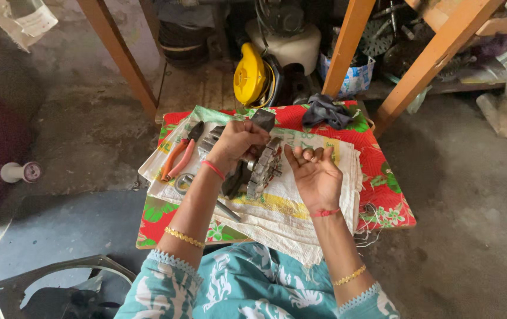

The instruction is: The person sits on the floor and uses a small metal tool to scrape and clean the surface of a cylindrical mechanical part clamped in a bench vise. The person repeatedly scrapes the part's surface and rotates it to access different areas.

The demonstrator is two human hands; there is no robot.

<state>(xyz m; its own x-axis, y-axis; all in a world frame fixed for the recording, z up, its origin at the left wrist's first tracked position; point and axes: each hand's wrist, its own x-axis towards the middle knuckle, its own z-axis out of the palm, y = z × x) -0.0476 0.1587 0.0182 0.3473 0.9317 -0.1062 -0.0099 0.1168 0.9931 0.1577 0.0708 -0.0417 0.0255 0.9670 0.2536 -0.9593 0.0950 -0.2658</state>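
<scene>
white sack (301, 212) on low table | left hand (237, 142) gripping motor stator (263, 167) | right hand (317, 174) beside

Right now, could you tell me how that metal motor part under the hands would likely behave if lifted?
The motor part looks like solid metal, so probably heavy and stiff. Its round toothed edge suggests it could roll on the white sack. The left hand grips it from above.

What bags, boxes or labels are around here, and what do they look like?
White woven sack: flat under the hands on the low table, white with yellow and green print.
Blue and white printed bag: behind the table by an orange wooden leg, open-topped.
Clear plastic bag: top left corner, hanging, with a white label inside.
No screens or signs show.
</scene>
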